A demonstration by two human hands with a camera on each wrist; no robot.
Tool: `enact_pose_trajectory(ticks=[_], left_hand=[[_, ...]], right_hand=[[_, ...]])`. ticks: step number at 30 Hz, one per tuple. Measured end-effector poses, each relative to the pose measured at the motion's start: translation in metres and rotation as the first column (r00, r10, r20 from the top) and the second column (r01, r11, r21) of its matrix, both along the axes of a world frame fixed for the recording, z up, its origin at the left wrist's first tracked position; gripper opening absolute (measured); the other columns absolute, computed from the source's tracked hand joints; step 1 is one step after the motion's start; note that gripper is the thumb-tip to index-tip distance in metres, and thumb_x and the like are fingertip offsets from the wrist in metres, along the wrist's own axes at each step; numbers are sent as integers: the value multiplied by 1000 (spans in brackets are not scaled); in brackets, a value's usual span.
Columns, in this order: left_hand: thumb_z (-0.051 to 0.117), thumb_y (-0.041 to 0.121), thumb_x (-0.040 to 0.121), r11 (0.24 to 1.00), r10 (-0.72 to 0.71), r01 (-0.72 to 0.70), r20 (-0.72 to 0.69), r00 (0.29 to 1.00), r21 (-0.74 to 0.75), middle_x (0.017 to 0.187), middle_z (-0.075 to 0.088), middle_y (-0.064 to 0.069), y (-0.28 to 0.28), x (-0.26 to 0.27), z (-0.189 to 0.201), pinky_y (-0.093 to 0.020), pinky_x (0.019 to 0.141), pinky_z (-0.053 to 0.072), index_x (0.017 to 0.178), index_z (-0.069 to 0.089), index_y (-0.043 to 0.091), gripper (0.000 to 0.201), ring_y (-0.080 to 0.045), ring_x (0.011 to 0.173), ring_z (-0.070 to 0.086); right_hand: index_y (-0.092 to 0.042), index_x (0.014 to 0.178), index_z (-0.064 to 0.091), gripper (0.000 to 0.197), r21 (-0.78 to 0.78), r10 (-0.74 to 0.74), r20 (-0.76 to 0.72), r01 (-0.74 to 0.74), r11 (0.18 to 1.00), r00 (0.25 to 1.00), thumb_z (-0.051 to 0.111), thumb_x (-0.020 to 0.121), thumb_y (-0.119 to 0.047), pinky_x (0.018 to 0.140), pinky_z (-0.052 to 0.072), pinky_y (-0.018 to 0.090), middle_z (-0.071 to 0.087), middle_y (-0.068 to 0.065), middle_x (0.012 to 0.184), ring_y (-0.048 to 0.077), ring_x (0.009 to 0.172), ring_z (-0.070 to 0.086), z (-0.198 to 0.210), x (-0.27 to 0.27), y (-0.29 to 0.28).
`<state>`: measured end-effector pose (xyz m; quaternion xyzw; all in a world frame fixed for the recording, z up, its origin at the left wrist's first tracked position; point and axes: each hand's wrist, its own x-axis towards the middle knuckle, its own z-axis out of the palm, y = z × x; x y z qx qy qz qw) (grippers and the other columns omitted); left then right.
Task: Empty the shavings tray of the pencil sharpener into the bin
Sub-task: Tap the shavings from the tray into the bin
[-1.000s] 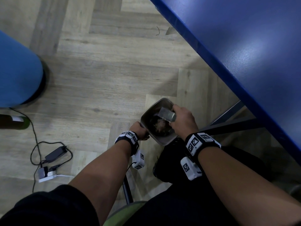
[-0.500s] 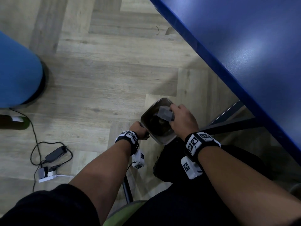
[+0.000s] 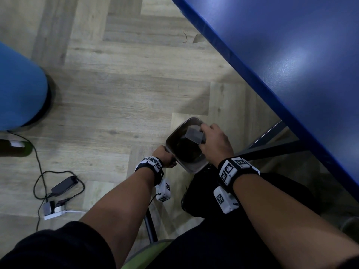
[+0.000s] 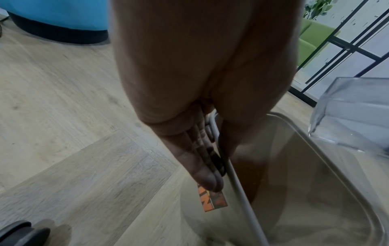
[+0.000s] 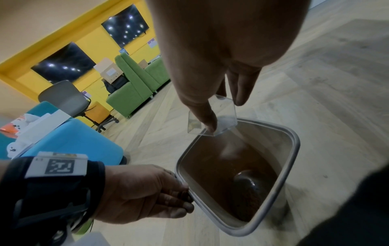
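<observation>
Bin (image 3: 196, 167) grey rim, brown inside; tray (image 5: 225, 113) clear; table (image 3: 291, 61) blue.

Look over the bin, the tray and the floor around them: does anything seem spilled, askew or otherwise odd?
No spill shows. The bin is tipped, but the left hand grips its rim. The right hand holds the clear tray over its opening.

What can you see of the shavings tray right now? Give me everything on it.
The shavings tray is a small, clear, box-shaped plastic piece with thin walls. The right hand pinches it between thumb and fingers, holding it tipped above the far rim of the grey bin, clear of the bin itself. Through its walls I see little or nothing left inside, bar a faint speck. Only the right hand touches it; the left hand grips the bin's near rim.
</observation>
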<state>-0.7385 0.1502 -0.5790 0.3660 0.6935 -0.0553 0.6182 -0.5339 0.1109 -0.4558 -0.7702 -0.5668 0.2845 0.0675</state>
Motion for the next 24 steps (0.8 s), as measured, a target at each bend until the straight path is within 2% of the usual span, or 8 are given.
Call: enact_pose_trajectory(ticks=[5,9,10,14,16,19,21,24], left_hand=[[71,1,93,1000,18,-18,-1,1000,5,82,70,-22,0,0,2,-47,75,66,93,59,2,12,-34,71,70],[70,2,93,1000,5,-5,-10,1000,-1,79,71,-22,-1,0,2,-36,57,65,107,68,-9,18,-30,64,71],[70,3,92,1000,5,-4,-10,1000,1,77,73,-22,-1,0,1,-38,59,67,107,69,-12,21,-30,63,72],[75,11,81,1000,-18,18,-6,1000,-10,73,77,-21,0,-5,-7,-63,78,67,100,70,-12,30,-34,68,78],[76,13,81,999,-31,31,-1,1000,-11,75,79,-21,1,-7,-18,-64,78,66,98,70,-12,31,-34,70,80],[76,13,81,998,-58,59,-29,998,10,85,81,-27,1,-5,-7,-62,78,67,104,69,-15,37,-39,80,82],[75,10,84,997,-77,78,-37,996,26,83,78,-25,1,-4,-5,-59,76,68,97,68,-7,23,-37,78,81],[74,11,86,995,-103,103,-38,994,9,77,74,-21,0,-2,-2,-63,77,67,89,68,0,13,-32,71,77]], right_hand=[[-22,113,58,42,16,-52,-35,53,998,998,83,81,-8,69,48,31,52,1,104,26,81,59,-2,5,0],[-20,116,57,45,8,-62,-38,62,998,997,84,83,-7,69,49,31,52,4,107,23,80,56,-2,11,-1],[-20,116,57,45,3,-57,-36,57,998,998,85,83,-7,69,49,30,50,2,106,22,79,55,-2,12,-2],[-21,114,57,44,4,-52,-45,52,999,998,83,82,-5,67,47,30,48,0,102,24,78,57,-3,13,-2],[-21,112,57,42,19,-54,-49,55,998,997,82,82,-5,66,49,31,47,1,101,25,77,57,-3,14,-2],[-21,113,57,42,28,-53,-51,54,998,997,81,83,-4,68,53,33,46,1,102,25,77,57,-3,14,-3],[-21,114,56,43,33,-58,-58,60,998,997,81,84,-4,70,56,35,48,2,104,26,79,58,-2,13,-4],[-22,113,55,45,16,-45,-61,46,999,997,82,82,-4,69,53,33,47,0,104,26,81,61,-4,13,-3]])
